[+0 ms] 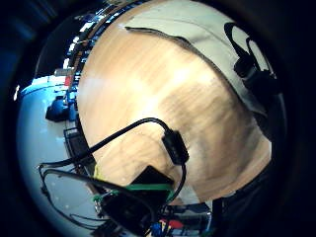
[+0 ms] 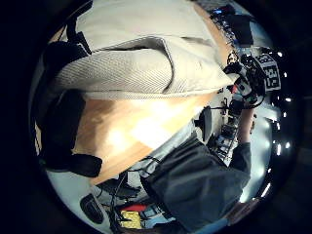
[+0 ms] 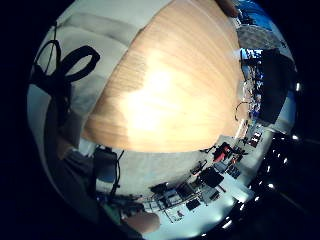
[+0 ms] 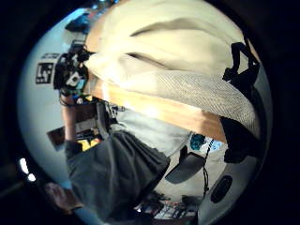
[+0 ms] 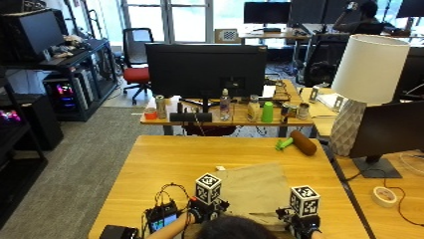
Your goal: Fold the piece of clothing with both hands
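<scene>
The beige woven cloth garment (image 5: 255,191) lies on the wooden desk (image 5: 159,164). The left hand (image 5: 207,208) and right hand (image 5: 303,219) each pinch its near edge, probably to lift it for a fold.

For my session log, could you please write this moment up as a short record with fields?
Garment: beige cloth lying on the wooden table, its near edge lifted
Left hand: grip on the near edge
Right hand: grip on the same edge, further along
Beyond the cloth: brown roller with green handle
Fold: not yet made
</scene>
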The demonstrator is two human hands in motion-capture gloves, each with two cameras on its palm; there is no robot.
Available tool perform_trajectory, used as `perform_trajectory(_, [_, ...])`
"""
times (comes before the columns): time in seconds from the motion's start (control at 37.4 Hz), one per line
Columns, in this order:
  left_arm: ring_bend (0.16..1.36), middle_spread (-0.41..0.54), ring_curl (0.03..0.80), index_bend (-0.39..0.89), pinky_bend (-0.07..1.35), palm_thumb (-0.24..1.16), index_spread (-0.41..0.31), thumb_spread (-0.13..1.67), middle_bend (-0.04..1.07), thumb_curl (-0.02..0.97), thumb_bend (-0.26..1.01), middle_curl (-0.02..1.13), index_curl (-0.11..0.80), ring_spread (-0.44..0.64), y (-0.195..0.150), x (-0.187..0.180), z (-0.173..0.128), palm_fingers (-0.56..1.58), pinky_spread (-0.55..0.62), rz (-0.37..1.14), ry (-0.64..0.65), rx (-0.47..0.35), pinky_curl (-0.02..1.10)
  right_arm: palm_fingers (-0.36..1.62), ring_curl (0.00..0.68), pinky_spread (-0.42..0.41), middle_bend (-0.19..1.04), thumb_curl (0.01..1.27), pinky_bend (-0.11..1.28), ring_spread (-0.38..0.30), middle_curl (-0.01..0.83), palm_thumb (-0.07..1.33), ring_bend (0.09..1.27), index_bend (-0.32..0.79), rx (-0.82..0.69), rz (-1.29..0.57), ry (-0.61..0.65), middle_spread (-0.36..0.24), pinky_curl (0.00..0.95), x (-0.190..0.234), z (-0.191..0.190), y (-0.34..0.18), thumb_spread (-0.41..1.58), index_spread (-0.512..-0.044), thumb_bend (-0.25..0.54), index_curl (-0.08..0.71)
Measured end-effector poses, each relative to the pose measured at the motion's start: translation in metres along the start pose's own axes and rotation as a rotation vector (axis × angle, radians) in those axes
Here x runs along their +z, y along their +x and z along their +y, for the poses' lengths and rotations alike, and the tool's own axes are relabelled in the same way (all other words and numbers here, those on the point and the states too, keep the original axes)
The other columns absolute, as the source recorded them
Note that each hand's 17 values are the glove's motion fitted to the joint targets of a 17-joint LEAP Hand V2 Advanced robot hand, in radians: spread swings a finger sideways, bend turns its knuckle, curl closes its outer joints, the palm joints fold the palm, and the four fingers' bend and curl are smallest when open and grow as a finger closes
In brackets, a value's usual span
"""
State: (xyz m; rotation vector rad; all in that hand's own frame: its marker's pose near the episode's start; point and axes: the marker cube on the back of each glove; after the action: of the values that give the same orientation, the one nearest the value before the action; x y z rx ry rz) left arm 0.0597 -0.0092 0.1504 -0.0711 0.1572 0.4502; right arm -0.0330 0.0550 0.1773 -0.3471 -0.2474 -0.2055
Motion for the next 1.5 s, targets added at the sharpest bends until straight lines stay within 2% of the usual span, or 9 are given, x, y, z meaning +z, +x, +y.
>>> perform_trajectory(0.13, [0.49,-0.235,0.345,0.19,0.31,0.62,-0.251,1.34,0.17,0.239,0.05,0.31,0.409,-0.3,0.008,-0.025,0.014,0.96,-0.25,0.042,-0.014,0.02,0.35,1.3,0.459,-0.279,0.34,0.35,0.51,-0.231,0.466,1.09,0.6,0.17,-0.004,0.035,-0.01,-0.163,0.428,-0.025,-0.004,0.009,1.07,-0.264,0.116,0.366])
perform_trajectory(0.32, [0.46,-0.243,0.352,0.17,0.24,0.65,-0.255,1.36,0.17,0.239,0.05,0.33,0.415,-0.31,0.002,-0.055,0.011,1.01,-0.25,0.143,0.031,0.053,0.34,1.31,0.465,-0.288,0.35,0.34,0.53,-0.238,0.479,1.1,0.62,0.17,-0.004,0.083,-0.006,-0.174,0.436,-0.074,-0.003,0.009,1.08,-0.261,0.091,0.382])
perform_trajectory(0.51, [0.47,-0.255,0.371,0.13,0.29,0.68,-0.256,1.38,0.18,0.245,0.05,0.35,0.395,-0.32,0.001,-0.094,0.021,1.1,-0.3,0.194,0.061,0.045,0.37,1.3,0.468,-0.29,0.36,0.33,0.54,-0.236,0.487,1.1,0.62,0.18,-0.004,0.072,-0.005,-0.179,0.439,-0.119,-0.007,0.009,1.09,-0.261,0.068,0.398])
perform_trajectory(0.64, [0.48,-0.259,0.383,0.12,0.27,0.69,-0.249,1.38,0.2,0.257,0.05,0.38,0.386,-0.33,-0.007,-0.116,0.013,1.12,-0.3,0.241,0.093,0.025,0.38,1.3,0.471,-0.291,0.37,0.33,0.53,-0.237,0.493,1.11,0.63,0.18,0.022,0.097,0.007,-0.181,0.439,-0.154,-0.021,0.012,1.11,-0.264,0.053,0.41])
perform_trajectory(0.88, [0.54,-0.277,0.41,0.05,0.27,0.72,-0.225,1.34,0.27,0.314,0.03,0.42,0.333,-0.34,-0.044,-0.143,-0.046,1.11,-0.31,0.27,0.178,-0.166,0.39,1.28,0.473,-0.294,0.37,0.31,0.52,-0.242,0.502,1.11,0.62,0.19,0.153,0.12,0.127,-0.181,0.44,-0.195,-0.104,0.028,1.15,-0.26,0.029,0.432])
perform_trajectory(1.04, [0.58,-0.278,0.429,0.0,0.29,0.74,-0.198,1.32,0.33,0.351,0.03,0.46,0.265,-0.33,-0.044,-0.165,-0.058,1.07,-0.31,0.194,0.218,-0.315,0.4,1.28,0.474,-0.29,0.37,0.31,0.52,-0.239,0.505,1.11,0.61,0.19,0.255,0.133,0.15,-0.181,0.443,-0.194,-0.166,0.03,1.16,-0.261,0.016,0.443])
perform_trajectory(1.18, [0.6,-0.282,0.436,0.01,0.31,0.75,-0.182,1.32,0.37,0.378,0.02,0.48,0.223,-0.33,-0.067,-0.146,-0.092,1.05,-0.3,0.064,0.248,-0.462,0.4,1.28,0.476,-0.289,0.36,0.3,0.52,-0.237,0.509,1.12,0.61,0.19,0.33,0.1,0.137,-0.183,0.444,-0.187,-0.169,0.004,1.17,-0.261,0.007,0.45])
perform_trajectory(1.39, [0.61,-0.286,0.444,0.02,0.32,0.76,-0.168,1.3,0.4,0.421,0.01,0.5,0.183,-0.33,-0.086,-0.106,-0.112,1.03,-0.3,-0.051,0.159,-0.621,0.41,1.27,0.481,-0.284,0.36,0.29,0.54,-0.235,0.514,1.12,0.61,0.18,0.437,0.13,0.354,-0.184,0.454,-0.148,-0.217,0.013,1.19,-0.262,-0.005,0.455])
perform_trajectory(1.5, [0.58,-0.254,0.446,0.06,0.41,0.67,-0.154,1.34,0.25,0.398,-0.03,0.48,0.182,-0.31,-0.09,-0.101,-0.113,0.87,-0.29,-0.121,0.161,-0.627,0.44,1.21,0.485,-0.283,0.37,0.29,0.56,-0.238,0.516,1.12,0.63,0.11,0.441,0.144,0.437,-0.183,0.459,-0.145,-0.225,0.015,1.2,-0.267,-0.005,0.428])
